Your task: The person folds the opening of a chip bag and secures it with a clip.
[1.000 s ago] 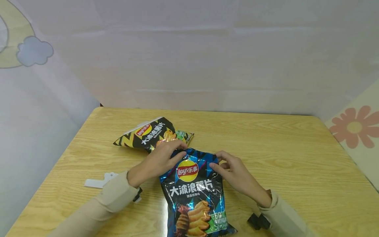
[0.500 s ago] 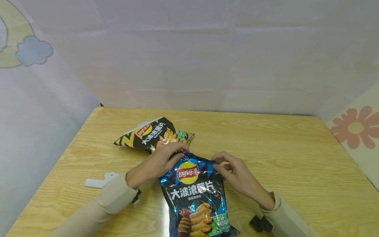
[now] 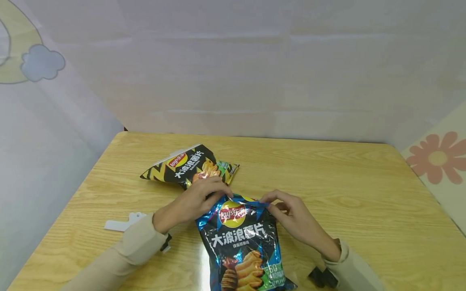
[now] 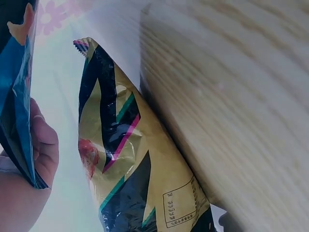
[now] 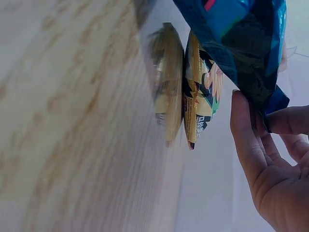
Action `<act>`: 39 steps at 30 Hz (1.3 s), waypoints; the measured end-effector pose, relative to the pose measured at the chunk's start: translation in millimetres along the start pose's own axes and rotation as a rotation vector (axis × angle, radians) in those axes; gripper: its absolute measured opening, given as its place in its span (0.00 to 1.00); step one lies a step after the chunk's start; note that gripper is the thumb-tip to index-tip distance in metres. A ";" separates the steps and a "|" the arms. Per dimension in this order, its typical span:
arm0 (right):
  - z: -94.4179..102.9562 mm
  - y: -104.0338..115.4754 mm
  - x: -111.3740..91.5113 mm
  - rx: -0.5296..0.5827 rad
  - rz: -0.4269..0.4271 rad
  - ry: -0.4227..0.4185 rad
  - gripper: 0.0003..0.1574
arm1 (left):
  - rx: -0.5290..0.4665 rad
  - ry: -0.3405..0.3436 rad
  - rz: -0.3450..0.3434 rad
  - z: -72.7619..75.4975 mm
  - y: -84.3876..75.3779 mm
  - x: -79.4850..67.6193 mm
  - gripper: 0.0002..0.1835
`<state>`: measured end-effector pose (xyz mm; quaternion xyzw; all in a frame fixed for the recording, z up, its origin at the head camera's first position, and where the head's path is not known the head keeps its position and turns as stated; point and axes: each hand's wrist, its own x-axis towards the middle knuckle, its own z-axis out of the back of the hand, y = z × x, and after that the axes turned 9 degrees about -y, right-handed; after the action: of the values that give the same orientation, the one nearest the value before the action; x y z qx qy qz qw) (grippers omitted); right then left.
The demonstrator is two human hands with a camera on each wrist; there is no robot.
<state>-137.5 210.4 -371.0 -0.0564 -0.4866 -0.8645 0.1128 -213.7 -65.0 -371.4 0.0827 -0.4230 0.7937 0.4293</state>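
In the head view a blue and black bag of chips (image 3: 236,246) stands out from the table's near middle, its top edge bent over. My left hand (image 3: 193,198) pinches the top left corner, and my right hand (image 3: 296,218) pinches the top right corner. The right wrist view shows thumb and fingers (image 5: 248,135) on the bag's dark corner. Behind the left hand lies a black and yellow bag of chips (image 3: 189,165), partly covered by that hand. It appears large in the left wrist view, where the blue bag (image 4: 14,106) is at the left edge.
A flat white clip-like piece (image 3: 123,222) lies on the wooden table (image 3: 346,182), partly hidden by the left sleeve. Small black blocks (image 3: 322,278) sit at the right cuff. A pale printed backdrop (image 3: 255,81) rises behind the table.
The blue bag's top edge has come down toward the person and bent over, with a yellow patch now showing along it. Both hands moved slightly nearer with it. The yellow bag stayed put.
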 end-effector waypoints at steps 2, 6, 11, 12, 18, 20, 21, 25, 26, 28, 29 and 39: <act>-0.3 0.1 -0.4 -0.005 -0.015 -0.004 0.15 | -0.010 0.001 0.019 0.3 -1.2 -0.2 0.11; -0.7 1.0 -0.3 -0.027 -0.044 -0.012 0.19 | -0.016 0.001 0.053 0.7 -3.0 -0.5 0.12; -1.6 0.7 -0.3 -0.038 -0.036 -0.019 0.15 | -0.015 -0.005 0.056 0.3 -3.4 -0.7 0.12; -1.8 0.9 -0.3 -0.034 -0.031 -0.020 0.13 | -0.013 -0.002 0.058 0.4 -3.5 -0.7 0.11; -3.4 -0.3 0.9 0.015 -0.001 -0.013 0.07 | -0.007 0.018 0.090 2.0 -4.8 0.7 0.11; -4.0 -0.3 1.1 0.017 0.003 -0.010 0.07 | -0.015 0.025 0.121 2.5 -5.0 2.2 0.13; -4.3 0.2 1.1 0.016 0.003 -0.009 0.08 | -0.015 0.030 0.138 2.8 -5.2 3.0 0.14; -4.8 2.5 1.3 0.008 -0.003 -0.011 0.08 | -0.020 0.058 0.211 3.9 -5.9 5.5 0.16; -4.8 3.0 1.5 0.007 -0.003 -0.011 0.08 | -0.013 0.065 0.220 4.1 -6.3 5.8 0.16; -4.8 3.5 1.7 0.003 -0.004 -0.010 0.08 | -0.004 0.077 0.235 4.5 -7.0 6.4 0.14; -4.7 3.5 1.8 0.001 -0.005 -0.009 0.08 | 0.000 0.082 0.241 4.6 -7.4 6.6 0.13; -4.4 4.2 0.9 -0.016 -0.045 -0.003 0.11 | 0.030 0.092 0.219 3.6 -7.3 6.5 0.10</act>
<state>-137.3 204.4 -369.6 -0.0477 -0.4810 -0.8706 0.0922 -213.1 -61.7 -361.5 0.0060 -0.3977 0.8449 0.3577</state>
